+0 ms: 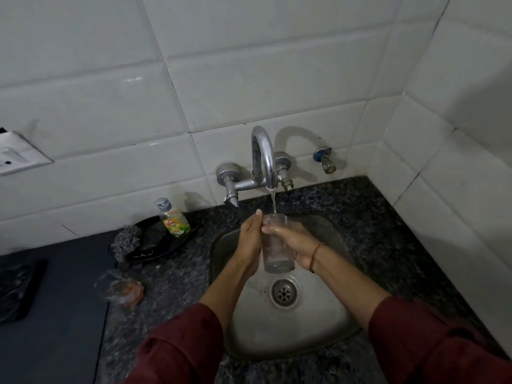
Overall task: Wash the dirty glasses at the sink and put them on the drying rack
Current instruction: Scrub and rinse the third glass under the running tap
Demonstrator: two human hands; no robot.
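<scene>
A clear tall glass (277, 250) stands upright over the steel sink (318, 322), under the running stream from the chrome tap (263, 156). My right hand (293, 239) grips the glass from the right, fingers curled round its upper part. My left hand (250, 239) lies flat against the glass's left side, fingers straight and pointing up to the rim. Another glass (119, 289) lies on its side on the counter left of the sink, with an orange residue inside. A dark rack (19, 289) sits at the far left edge.
A dish soap bottle (173, 218) stands on a black plate (166, 245) with a steel scrubber (126, 242) left of the sink. Speckled granite counter (388, 231) surrounds the sink; tiled walls close the back and right. A small valve (325, 159) juts from the wall.
</scene>
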